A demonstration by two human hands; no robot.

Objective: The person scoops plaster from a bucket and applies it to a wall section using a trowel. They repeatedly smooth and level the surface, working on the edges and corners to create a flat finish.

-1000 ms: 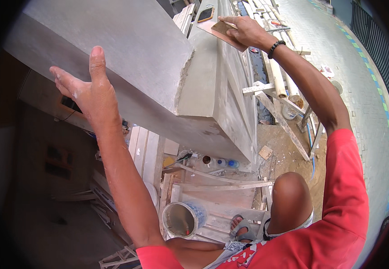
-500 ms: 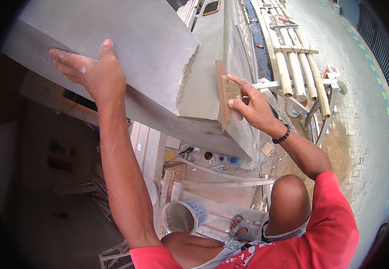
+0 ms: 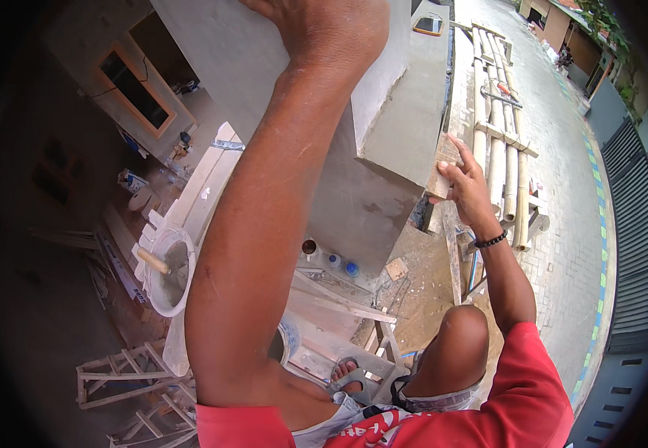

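Observation:
My right hand (image 3: 469, 185) grips a small wooden float (image 3: 440, 170). The float lies against the right edge of a freshly plastered, smooth grey ledge (image 3: 402, 131), near its front corner. My left hand (image 3: 335, 33) is raised at the top of the view, close over the grey plastered slab (image 3: 227, 52). Its fingers are mostly cut off by the upper border, so their grip is hidden. A phone (image 3: 428, 25) with an orange rim rests at the far end of the ledge.
On the left, a white bucket (image 3: 161, 299) of grey mortar holds a wooden-handled tool. Another bucket (image 3: 285, 340) is partly behind my left arm. Bamboo poles (image 3: 497, 142) stand beyond my right hand, beside the paved lane (image 3: 562, 187). Planks lie below me.
My left hand has gone up and to the right, nearer the head camera. The view has turned. The float is now at the ledge's outer edge, still in my right hand.

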